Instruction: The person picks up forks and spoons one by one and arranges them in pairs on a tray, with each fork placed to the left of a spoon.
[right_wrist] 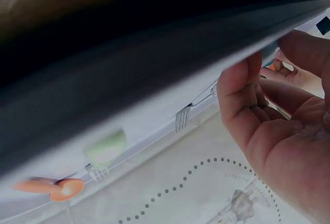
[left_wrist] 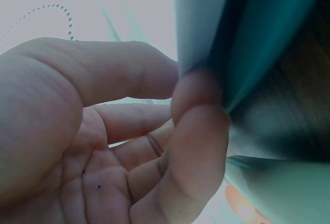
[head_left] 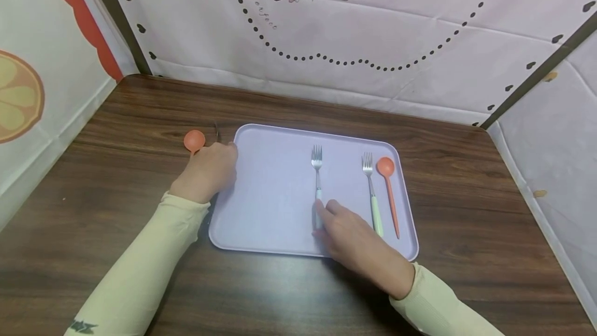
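Note:
A lilac tray lies on the table. At its left edge my left hand grips the rim, fingertips curled at the edge in the left wrist view. Toward the tray's middle, my right hand pinches the pale blue handle of a fork, whose tines point away from me. To its right on the tray lie a green-handled fork and an orange spoon.
Beyond my left hand, another orange spoon lies on the brown table, its handle hidden by the hand. Beside it a thin metal tip shows. A printed cloth wall stands along the back.

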{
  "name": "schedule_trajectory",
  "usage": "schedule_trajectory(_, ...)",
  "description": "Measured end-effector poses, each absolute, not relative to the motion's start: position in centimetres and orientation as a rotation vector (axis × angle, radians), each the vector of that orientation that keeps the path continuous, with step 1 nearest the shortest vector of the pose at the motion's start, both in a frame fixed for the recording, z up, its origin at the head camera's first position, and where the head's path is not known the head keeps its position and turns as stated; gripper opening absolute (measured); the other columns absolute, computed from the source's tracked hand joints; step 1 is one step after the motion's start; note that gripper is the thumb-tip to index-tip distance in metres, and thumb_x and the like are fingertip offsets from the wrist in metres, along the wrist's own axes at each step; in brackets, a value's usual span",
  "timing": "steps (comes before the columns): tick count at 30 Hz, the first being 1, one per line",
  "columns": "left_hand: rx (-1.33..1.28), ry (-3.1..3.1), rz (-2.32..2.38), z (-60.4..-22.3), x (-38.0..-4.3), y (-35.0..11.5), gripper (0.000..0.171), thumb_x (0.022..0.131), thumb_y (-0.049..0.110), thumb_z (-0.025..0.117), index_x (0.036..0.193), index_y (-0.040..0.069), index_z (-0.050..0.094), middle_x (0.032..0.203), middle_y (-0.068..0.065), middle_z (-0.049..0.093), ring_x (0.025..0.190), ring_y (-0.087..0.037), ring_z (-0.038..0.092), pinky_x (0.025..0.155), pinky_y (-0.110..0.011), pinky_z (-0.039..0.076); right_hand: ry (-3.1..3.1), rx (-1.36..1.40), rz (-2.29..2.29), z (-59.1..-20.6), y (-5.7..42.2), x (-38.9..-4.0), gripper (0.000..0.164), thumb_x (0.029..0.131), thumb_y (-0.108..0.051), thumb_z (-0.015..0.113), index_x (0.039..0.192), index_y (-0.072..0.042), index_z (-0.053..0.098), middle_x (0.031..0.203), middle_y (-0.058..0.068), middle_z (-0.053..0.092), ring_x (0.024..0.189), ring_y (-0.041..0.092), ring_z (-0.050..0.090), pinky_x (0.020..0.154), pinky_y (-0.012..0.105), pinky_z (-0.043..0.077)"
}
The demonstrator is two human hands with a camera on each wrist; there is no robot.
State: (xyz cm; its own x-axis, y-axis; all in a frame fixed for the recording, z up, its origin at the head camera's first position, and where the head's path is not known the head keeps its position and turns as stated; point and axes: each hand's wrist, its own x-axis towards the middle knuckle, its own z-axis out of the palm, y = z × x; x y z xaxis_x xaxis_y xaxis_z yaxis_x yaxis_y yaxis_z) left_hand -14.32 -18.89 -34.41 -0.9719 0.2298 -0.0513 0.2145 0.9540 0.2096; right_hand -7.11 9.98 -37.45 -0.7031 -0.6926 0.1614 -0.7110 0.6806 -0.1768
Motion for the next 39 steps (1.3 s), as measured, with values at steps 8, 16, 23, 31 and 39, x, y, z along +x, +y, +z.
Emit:
schedule_trajectory(8,0.351,3.041,0.327,-34.4,-14.2,-18.9,0.009,0.077,-0.003,0.041,0.080,-0.001,0.050,0.063,-0.014,0.050,0.054,-0.030,0.049,0.047,-0.045,0.041,-2.828,1.143,0.308,-37.4,9.7,-7.0,0.047,0.082,-0.017,0.066,0.122,0.004,0.052,0.075,-0.001,0.045,0.058,0.010,0.039,0.049,0.025,0.041)
schedule_trajectory(16,0.348,3.042,0.331,-34.3,-14.0,-18.9,0.010,0.077,-0.004,0.041,0.080,-0.001,0.050,0.063,-0.015,0.050,0.054,-0.030,0.049,0.047,-0.044,0.041,-2.852,1.138,0.354,-37.2,9.7,-6.9,0.045,0.082,-0.023,0.067,0.119,0.000,0.055,0.074,-0.003,0.046,0.058,0.008,0.040,0.049,0.023,0.041)
schedule_trajectory(23,0.354,3.055,0.325,-34.4,-14.1,-18.9,0.009,0.077,-0.003,0.042,0.079,-0.001,0.050,0.063,-0.016,0.051,0.054,-0.031,0.050,0.047,-0.046,0.041,-2.852,1.064,0.428,-36.4,10.6,-7.2,0.040,0.082,-0.028,0.067,0.115,-0.008,0.059,0.076,-0.004,0.051,0.064,0.008,0.046,0.055,0.027,0.046)
schedule_trajectory(31,0.360,3.060,0.317,-34.7,-14.3,-18.9,0.008,0.077,-0.002,0.042,0.079,-0.001,0.050,0.063,-0.016,0.051,0.054,-0.031,0.050,0.047,-0.047,0.041,-2.866,0.905,0.450,-35.2,12.4,-7.7,0.046,0.081,-0.028,0.068,0.120,-0.006,0.058,0.083,0.001,0.060,0.070,0.013,0.054,0.061,0.033,0.050)
schedule_trajectory(39,0.360,3.052,0.309,-34.7,-14.4,-19.0,0.008,0.078,-0.002,0.042,0.080,-0.001,0.050,0.062,-0.015,0.050,0.053,-0.031,0.049,0.047,-0.045,0.041,-2.880,0.789,0.499,-35.1,13.6,-8.1,0.045,0.081,-0.031,0.069,0.118,-0.006,0.060,0.084,0.002,0.061,0.065,0.011,0.051,0.055,0.029,0.046)
